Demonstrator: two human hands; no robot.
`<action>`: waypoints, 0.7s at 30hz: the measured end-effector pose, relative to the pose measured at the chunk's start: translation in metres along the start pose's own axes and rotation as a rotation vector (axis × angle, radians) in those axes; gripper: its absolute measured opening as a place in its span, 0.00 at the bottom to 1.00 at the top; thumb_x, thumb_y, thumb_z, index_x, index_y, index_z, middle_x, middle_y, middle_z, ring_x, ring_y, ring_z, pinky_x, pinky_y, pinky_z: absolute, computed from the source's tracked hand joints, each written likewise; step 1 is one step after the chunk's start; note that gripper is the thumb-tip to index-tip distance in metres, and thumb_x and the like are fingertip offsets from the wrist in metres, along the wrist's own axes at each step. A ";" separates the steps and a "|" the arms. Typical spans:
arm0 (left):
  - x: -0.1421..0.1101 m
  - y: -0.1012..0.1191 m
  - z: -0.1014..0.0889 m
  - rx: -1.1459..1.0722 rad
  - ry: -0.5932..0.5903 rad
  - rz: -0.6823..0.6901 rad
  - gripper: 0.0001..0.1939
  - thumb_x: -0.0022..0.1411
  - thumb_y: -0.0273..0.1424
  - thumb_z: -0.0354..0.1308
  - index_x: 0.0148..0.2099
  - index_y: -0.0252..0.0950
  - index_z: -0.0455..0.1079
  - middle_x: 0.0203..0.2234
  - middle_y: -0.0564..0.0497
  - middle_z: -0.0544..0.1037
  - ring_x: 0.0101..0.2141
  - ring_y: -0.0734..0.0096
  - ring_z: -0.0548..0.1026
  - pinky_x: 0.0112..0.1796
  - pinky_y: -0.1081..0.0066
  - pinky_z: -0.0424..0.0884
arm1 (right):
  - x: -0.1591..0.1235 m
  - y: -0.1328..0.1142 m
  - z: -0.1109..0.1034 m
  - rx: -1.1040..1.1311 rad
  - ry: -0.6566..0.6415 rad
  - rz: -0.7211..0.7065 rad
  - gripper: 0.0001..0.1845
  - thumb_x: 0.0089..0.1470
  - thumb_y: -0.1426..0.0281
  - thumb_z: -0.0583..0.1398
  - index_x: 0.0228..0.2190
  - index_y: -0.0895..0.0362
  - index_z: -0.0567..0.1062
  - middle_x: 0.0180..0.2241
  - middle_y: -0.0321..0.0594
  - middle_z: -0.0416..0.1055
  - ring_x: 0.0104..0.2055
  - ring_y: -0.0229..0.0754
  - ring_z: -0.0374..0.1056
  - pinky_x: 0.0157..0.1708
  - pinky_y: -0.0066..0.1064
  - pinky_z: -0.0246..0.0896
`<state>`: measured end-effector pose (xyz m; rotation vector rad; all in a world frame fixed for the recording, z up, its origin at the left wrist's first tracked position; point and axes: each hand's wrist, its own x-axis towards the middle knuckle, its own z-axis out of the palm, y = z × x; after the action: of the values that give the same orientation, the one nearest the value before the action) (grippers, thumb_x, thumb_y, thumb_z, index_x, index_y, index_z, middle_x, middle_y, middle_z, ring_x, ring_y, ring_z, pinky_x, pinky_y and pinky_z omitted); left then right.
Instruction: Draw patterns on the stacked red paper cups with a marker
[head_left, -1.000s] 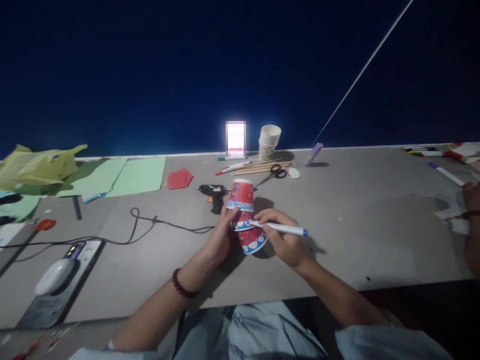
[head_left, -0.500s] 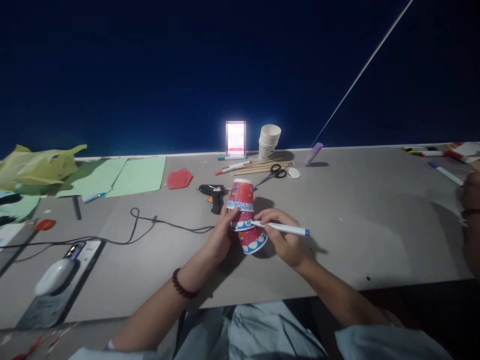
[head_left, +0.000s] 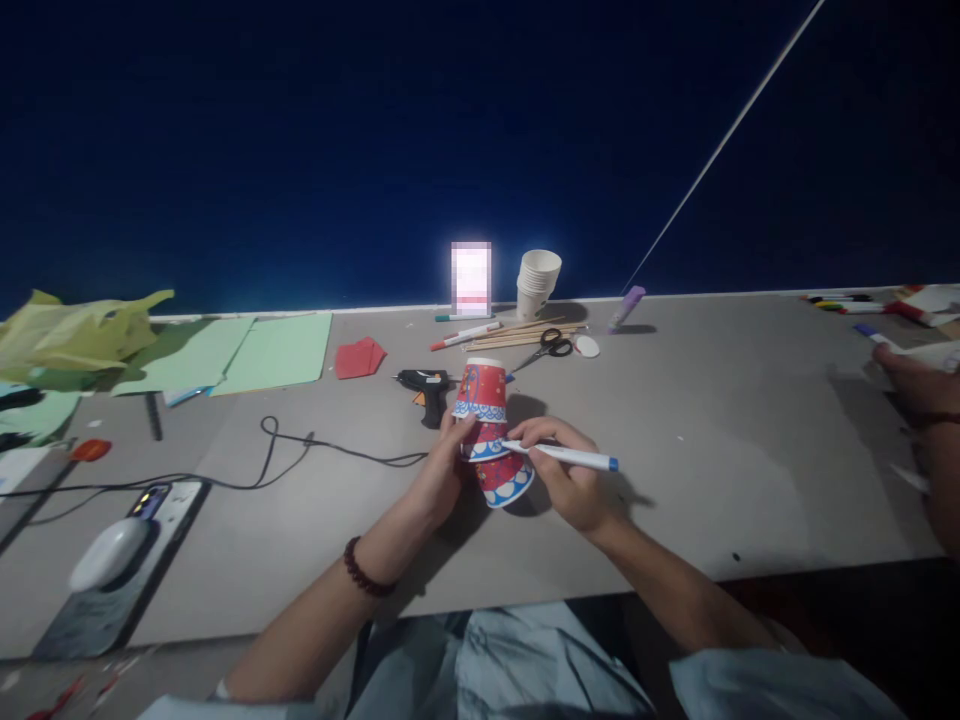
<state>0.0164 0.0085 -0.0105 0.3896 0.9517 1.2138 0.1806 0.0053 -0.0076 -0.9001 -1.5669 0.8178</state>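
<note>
A stack of red paper cups with blue and white patterns point(head_left: 486, 425) stands tilted at the middle of the grey table point(head_left: 675, 470). My left hand point(head_left: 442, 478) is wrapped round its left side, with a dark bead bracelet on the wrist. My right hand point(head_left: 566, 480) pinches a white marker with a blue end point(head_left: 562, 456), and the marker's tip touches the middle cup.
Behind the cups lie a black glue gun point(head_left: 426, 382), scissors point(head_left: 551, 345), wooden sticks, markers and a stack of white cups point(head_left: 536, 282). Green paper sheets point(head_left: 255, 352), red folded paper point(head_left: 360, 356) and a black cable point(head_left: 300, 445) lie left. Another person's hand point(head_left: 919, 385) rests at the right edge.
My hands and the cups have barely moved. The other person's hand at the right edge has shifted up and left over the table.
</note>
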 end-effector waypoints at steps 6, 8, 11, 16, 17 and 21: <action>0.000 -0.001 -0.001 0.004 -0.007 -0.011 0.27 0.57 0.37 0.67 0.58 0.43 0.69 0.40 0.50 0.81 0.41 0.61 0.79 0.44 0.65 0.72 | 0.001 -0.004 0.000 0.031 0.048 0.015 0.06 0.60 0.68 0.58 0.32 0.52 0.75 0.35 0.42 0.78 0.39 0.45 0.75 0.40 0.37 0.71; 0.000 -0.001 0.000 0.002 -0.024 -0.010 0.29 0.57 0.37 0.67 0.60 0.42 0.68 0.42 0.49 0.81 0.42 0.61 0.79 0.44 0.65 0.71 | 0.000 -0.002 0.001 0.016 0.041 0.019 0.06 0.60 0.68 0.58 0.32 0.53 0.75 0.35 0.41 0.78 0.39 0.44 0.75 0.40 0.36 0.71; -0.001 -0.002 0.001 0.004 -0.043 -0.008 0.31 0.57 0.36 0.67 0.61 0.41 0.66 0.43 0.48 0.81 0.42 0.61 0.78 0.45 0.64 0.71 | -0.001 0.002 0.002 -0.015 0.032 0.008 0.05 0.59 0.70 0.59 0.33 0.52 0.75 0.35 0.40 0.78 0.39 0.44 0.76 0.41 0.35 0.71; -0.001 -0.003 0.001 0.016 -0.044 -0.003 0.29 0.57 0.36 0.67 0.60 0.41 0.67 0.42 0.49 0.81 0.42 0.62 0.78 0.45 0.65 0.71 | -0.001 0.003 0.002 -0.053 0.012 -0.011 0.05 0.57 0.73 0.59 0.33 0.53 0.75 0.35 0.40 0.79 0.39 0.44 0.76 0.41 0.36 0.71; -0.001 -0.003 0.001 0.020 -0.047 0.000 0.29 0.57 0.36 0.67 0.60 0.41 0.67 0.42 0.49 0.81 0.42 0.62 0.78 0.45 0.66 0.71 | 0.000 0.003 0.002 -0.061 0.013 -0.011 0.05 0.57 0.73 0.59 0.33 0.53 0.76 0.35 0.40 0.79 0.39 0.44 0.76 0.41 0.36 0.71; 0.000 -0.004 0.000 0.032 -0.057 0.012 0.28 0.57 0.37 0.67 0.59 0.41 0.67 0.43 0.49 0.81 0.44 0.61 0.78 0.46 0.65 0.70 | 0.000 0.002 0.002 -0.096 0.023 -0.011 0.05 0.57 0.72 0.59 0.33 0.52 0.76 0.35 0.40 0.79 0.38 0.44 0.76 0.40 0.36 0.71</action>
<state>0.0185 0.0072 -0.0133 0.4538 0.9213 1.1939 0.1793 0.0061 -0.0097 -0.9657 -1.6008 0.7271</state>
